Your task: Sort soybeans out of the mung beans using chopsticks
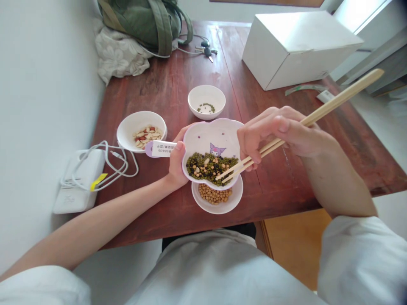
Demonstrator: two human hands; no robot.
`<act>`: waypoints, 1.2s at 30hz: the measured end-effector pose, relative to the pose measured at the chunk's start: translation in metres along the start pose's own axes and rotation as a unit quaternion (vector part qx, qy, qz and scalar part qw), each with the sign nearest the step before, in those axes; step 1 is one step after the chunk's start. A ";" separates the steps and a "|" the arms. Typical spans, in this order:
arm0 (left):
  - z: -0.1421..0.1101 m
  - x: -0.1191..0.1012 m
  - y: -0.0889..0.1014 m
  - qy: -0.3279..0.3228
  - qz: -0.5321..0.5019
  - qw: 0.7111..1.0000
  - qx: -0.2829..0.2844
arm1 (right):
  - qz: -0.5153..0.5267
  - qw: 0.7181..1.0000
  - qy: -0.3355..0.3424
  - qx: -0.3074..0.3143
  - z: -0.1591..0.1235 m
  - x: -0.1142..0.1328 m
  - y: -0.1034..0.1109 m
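My left hand (179,159) grips a scalloped white bowl with a lilac rim (206,129) by its left side, tilted toward me. Mixed beans (206,169), mostly green with some black and pale ones, have gathered at its near side. A pair of wooden chopsticks (305,123) is held in my right hand (276,131), their tips among the beans. Partly beneath the tilted bowl stands a white bowl (239,195) with yellow soybeans (214,194). Another white bowl (206,94) behind has a few green beans; one at the left (125,131) contains pale and reddish nuts or seeds.
A white power adapter (76,190) with a coiled cable (127,169) lies at the left table edge. Farther back are a green bag (136,25), patterned cloth (119,53), keys (207,51) and a large white box (295,46).
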State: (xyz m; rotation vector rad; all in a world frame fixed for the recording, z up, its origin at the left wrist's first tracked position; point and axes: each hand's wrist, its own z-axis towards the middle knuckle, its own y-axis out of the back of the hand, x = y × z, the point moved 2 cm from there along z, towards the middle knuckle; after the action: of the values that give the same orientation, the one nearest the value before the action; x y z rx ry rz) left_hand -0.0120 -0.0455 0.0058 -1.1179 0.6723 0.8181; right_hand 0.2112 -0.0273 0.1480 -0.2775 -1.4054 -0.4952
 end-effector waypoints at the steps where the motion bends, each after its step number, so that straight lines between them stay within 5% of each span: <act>1: -0.001 0.000 0.000 0.004 0.001 1.000 -0.003 | -0.003 1.000 0.005 -0.007 0.001 0.000 -0.001; 12: -0.003 0.002 0.003 0.048 0.029 0.998 -0.032 | -0.016 0.995 0.073 -0.068 0.011 -0.018 -0.015; 36: -0.001 0.001 0.002 0.035 0.004 0.999 -0.008 | -0.049 0.996 0.021 -0.071 0.013 -0.021 -0.016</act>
State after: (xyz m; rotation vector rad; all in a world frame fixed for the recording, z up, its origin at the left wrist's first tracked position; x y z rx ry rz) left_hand -0.0131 -0.0461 0.0039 -1.1634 0.7304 0.7953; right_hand 0.1904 -0.0314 0.1275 -0.3134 -1.3489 -0.6797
